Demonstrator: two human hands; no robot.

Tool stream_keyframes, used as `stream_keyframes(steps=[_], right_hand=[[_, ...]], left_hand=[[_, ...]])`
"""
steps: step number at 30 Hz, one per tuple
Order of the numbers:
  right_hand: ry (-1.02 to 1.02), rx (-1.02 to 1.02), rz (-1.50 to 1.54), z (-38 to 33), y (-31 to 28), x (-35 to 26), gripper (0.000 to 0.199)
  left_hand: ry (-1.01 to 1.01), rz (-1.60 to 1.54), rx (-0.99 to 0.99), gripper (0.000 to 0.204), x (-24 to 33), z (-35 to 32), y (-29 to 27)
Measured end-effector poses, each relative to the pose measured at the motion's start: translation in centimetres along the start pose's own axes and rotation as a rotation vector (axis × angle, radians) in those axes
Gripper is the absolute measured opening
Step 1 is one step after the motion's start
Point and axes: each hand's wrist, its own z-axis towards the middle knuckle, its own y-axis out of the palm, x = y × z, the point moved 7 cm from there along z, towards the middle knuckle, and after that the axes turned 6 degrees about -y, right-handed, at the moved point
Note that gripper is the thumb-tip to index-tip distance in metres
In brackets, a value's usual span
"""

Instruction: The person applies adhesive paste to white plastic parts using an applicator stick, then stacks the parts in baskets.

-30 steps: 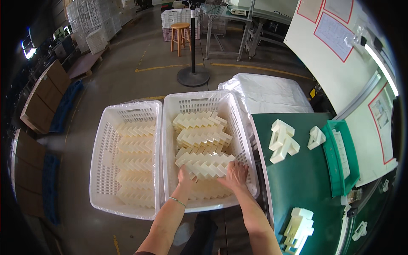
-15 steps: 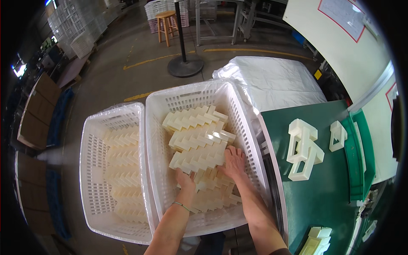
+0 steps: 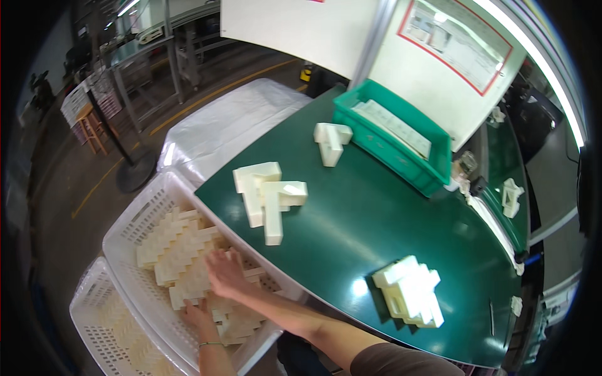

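A white perforated crate (image 3: 128, 235) lined with clear film holds stacked rows of cream plastic parts (image 3: 188, 260). Inside it, my left hand (image 3: 199, 318) presses against the near left end of one row, its fingertips partly hidden by the parts. At the right end of that row is my right hand (image 3: 227, 276), fingers bent over the edge and slightly smeared by motion. The row sits between my two hands, among the other rows.
A second crate (image 3: 94, 313) with similar rows stands at the left. The green table (image 3: 338, 250) carries interlocked cream parts (image 3: 254, 188), a single part (image 3: 332, 141), a stacked bunch (image 3: 411, 291) and a green bin (image 3: 392, 147). Behind lies a film-covered stack (image 3: 232, 119).
The view has swung to the right, bringing more of the green table and bin into sight. Both hands stay at the same row in the crate.
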Motion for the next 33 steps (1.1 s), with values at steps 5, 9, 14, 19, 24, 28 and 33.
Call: stream_keyframes(steps=[5, 9, 14, 19, 24, 28, 33], right_hand=[[-0.086, 0.236, 0.515, -11.0, -12.3, -5.7, 0.048], [-0.215, 0.503, 0.537, -22.0, -23.4, -6.6, 0.047], [0.279, 0.606, -0.209, -31.3, -34.4, 0.3, 0.066], [0.601, 0.367, -0.234, -30.8, -34.4, 5.7, 0.078], [0.657, 0.279, -0.051, -28.6, -33.0, 8.9, 0.056], [0.603, 0.43, 0.024, -25.6, -34.5, 12.3, 0.054], [0.638, 0.523, 0.0, -18.2, -35.3, 18.2, 0.055]], left_hand=[[0.336, 0.777, -0.121, 0.042, 2.3, -0.4, 0.2], [0.137, 0.531, 0.003, 0.037, 2.5, -0.4, -0.9], [0.438, 0.452, -0.199, 0.028, 6.2, -4.3, 3.6], [0.974, 0.129, -0.386, 0.015, 8.0, -21.9, 10.8], [1.136, 0.309, -0.962, 0.017, 4.6, -41.6, 15.8], [1.438, 0.777, -1.131, 0.011, 0.7, -48.0, 18.2], [1.496, 0.68, -1.06, 0.012, 0.7, -47.7, 18.2]])
